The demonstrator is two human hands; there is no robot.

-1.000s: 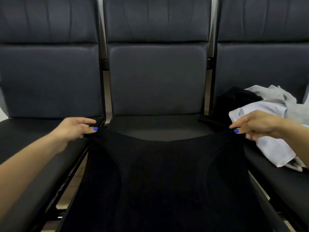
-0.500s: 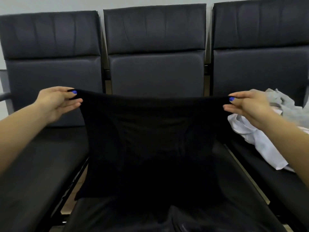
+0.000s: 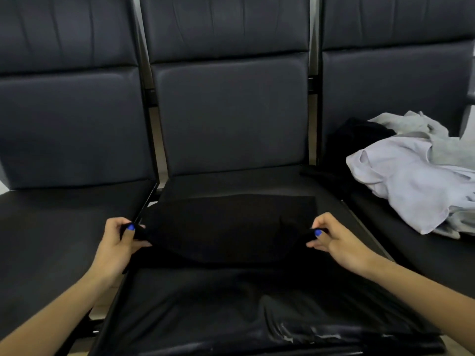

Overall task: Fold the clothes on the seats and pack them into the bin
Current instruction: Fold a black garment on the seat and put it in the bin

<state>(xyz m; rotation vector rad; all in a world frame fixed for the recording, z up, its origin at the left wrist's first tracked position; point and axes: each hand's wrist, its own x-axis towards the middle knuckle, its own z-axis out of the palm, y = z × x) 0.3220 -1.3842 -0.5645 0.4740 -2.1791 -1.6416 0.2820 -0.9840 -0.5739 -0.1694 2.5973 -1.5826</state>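
Now black garment (image 3: 228,227) lies folded on the middle seat (image 3: 231,299), far edge flat, near edge lifted. Left hand (image 3: 117,249) pinches its left corner, thumb and fingers closed on the cloth; right hand (image 3: 334,241) pinches the right corner the same way. Pile of white and grey clothes (image 3: 416,176) sits on the right seat (image 3: 424,255), well apart.
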